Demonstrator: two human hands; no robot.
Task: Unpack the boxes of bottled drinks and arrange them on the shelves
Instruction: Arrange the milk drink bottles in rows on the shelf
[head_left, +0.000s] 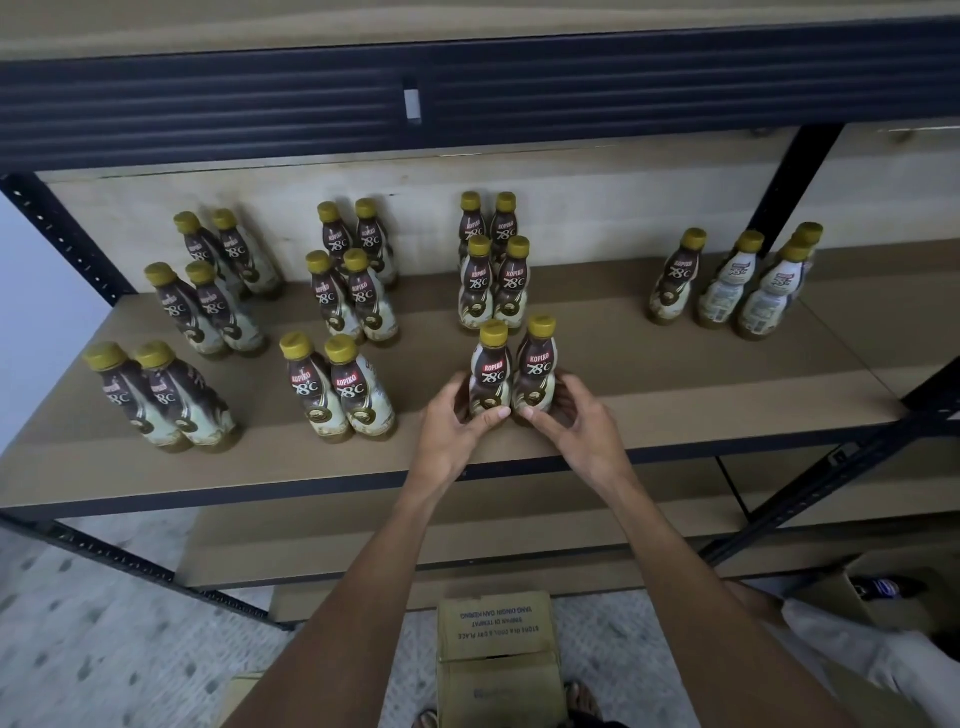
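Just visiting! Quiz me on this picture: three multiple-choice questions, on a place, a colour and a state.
1. Where is the printed cardboard box? A on a chair B down by the person's feet, lower than the shelf C on a trolley
2. What colour are the bottle caps? A red B yellow C blue
3. The front pair in the third column is: A lying flat B uncapped C upright and held
Answers: B, the box stands by the feet; B, every visible cap is yellow; C, the left grip and right grip each hold one standing bottle.
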